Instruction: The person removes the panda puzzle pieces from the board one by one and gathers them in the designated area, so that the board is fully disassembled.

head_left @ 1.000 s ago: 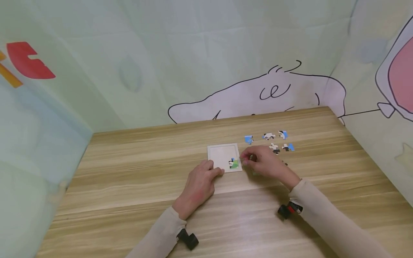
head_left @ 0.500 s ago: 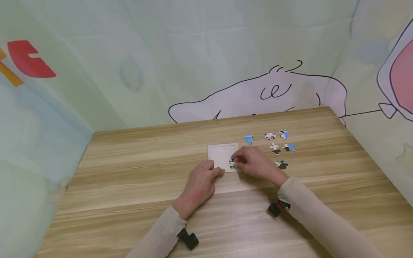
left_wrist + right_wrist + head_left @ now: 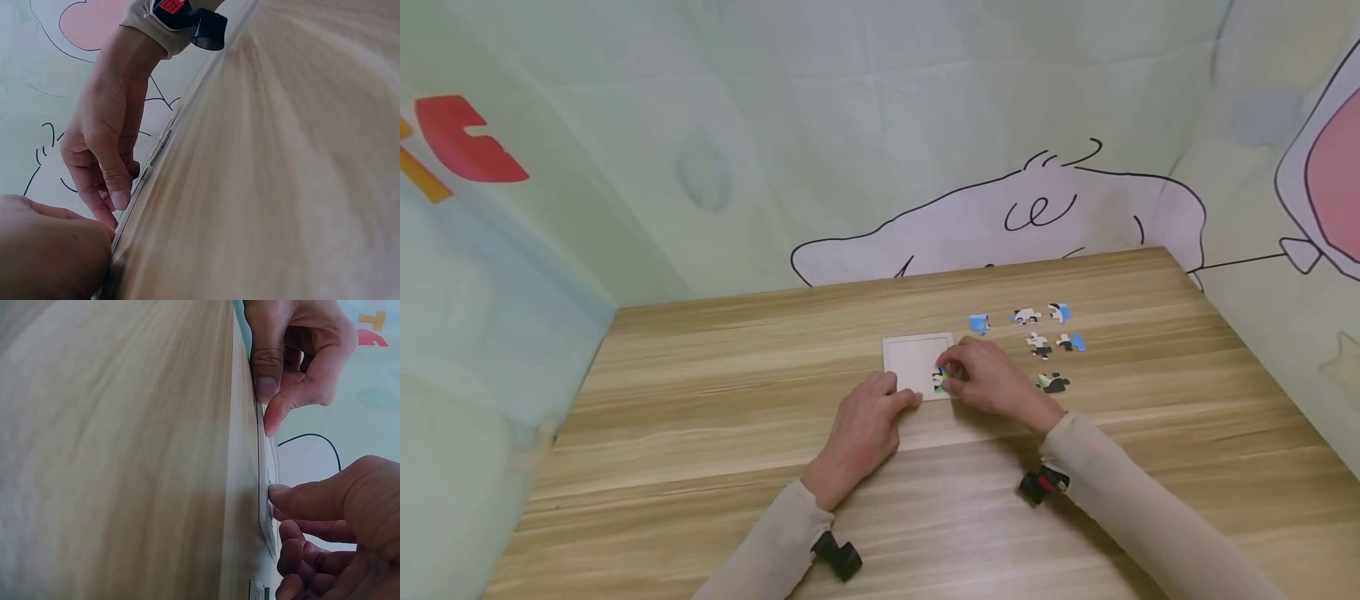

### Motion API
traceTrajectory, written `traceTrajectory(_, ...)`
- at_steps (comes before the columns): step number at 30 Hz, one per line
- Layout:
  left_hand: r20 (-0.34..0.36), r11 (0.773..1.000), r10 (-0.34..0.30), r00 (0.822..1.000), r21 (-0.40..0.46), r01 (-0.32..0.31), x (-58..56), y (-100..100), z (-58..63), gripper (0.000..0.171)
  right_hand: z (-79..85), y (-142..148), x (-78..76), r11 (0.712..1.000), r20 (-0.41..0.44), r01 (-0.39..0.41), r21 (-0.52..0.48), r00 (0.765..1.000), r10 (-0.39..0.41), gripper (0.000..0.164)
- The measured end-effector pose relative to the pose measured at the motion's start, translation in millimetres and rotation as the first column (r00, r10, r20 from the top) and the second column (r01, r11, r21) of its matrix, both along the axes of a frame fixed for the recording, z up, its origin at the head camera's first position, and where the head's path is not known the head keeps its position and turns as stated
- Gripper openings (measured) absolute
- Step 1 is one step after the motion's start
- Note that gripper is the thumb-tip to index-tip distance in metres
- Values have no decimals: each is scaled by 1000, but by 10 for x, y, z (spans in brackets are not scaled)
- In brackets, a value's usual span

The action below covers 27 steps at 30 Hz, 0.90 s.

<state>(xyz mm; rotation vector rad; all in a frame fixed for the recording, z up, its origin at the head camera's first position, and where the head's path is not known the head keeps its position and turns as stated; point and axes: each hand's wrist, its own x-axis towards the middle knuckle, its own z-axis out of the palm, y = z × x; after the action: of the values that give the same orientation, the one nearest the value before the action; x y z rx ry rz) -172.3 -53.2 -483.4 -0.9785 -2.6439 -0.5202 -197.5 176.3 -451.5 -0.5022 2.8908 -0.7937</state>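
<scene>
A small white puzzle tray (image 3: 917,337) lies on the table. My left hand (image 3: 865,425) holds its near-left corner, thumb against the edge and a finger on its face, as the right wrist view shows. Over the tray's right side is my right hand (image 3: 988,375), thumb and index finger pinching a puzzle piece that they mostly hide. Beside these fingertips, a green, black and white puzzle piece (image 3: 939,381) shows in the tray's near-right part. In the right wrist view the right thumb (image 3: 284,495) rests right at the tray's surface.
Several loose panda puzzle pieces lie right of the tray: a blue piece (image 3: 979,323), a panda-face piece (image 3: 1026,317), a blue-and-white piece (image 3: 1059,313) and a black one (image 3: 1055,383) among them. A printed curtain (image 3: 722,167) hangs behind the wooden table (image 3: 715,375).
My right hand has moved left, from beside the tray to over its right side, uncovering the black piece on the table. During the last half second it has barely shifted. The left hand stays put.
</scene>
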Motion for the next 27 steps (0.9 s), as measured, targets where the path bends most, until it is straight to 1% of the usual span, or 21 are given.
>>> traceTrajectory(2, 1, 1000, 2, 1000, 0, -2, 0, 3, 4, 33, -1, -2, 5, 1000, 0, 6, -1, 1000, -6, 27)
traceTrajectory(8, -13, 1000, 10, 1000, -10, -10, 2, 4, -4, 34, 5, -8, 6, 999, 32, 32, -25, 999, -31, 27)
traceTrajectory(11, -18, 1000, 9, 1000, -12, -9, 0, 5, -10, 34, 16, -2, 6, 998, 36, 38, -49, 999, -36, 26)
traceTrajectory(14, -11, 1000, 8, 1000, -6, -8, 3, 3, -8, 36, 27, 4, 6, 994, 51, 41, -101, 998, -36, 23)
traceTrajectory(19, 7, 1000, 8, 1000, 4, -8, 6, 2, 2, 36, 20, 20, 17, 981, 75, 73, -178, 995, -60, 17)
traceTrajectory(23, 10, 1000, 8, 1000, 6, -8, 5, 3, 3, 35, -4, 42, 42, 970, 41, 87, -225, 996, -80, 14)
traceTrajectory(27, 3, 1000, 9, 1000, 11, -9, 5, 8, 3, 33, -13, 96, 79, 948, 21, 122, -295, 992, -121, 13)
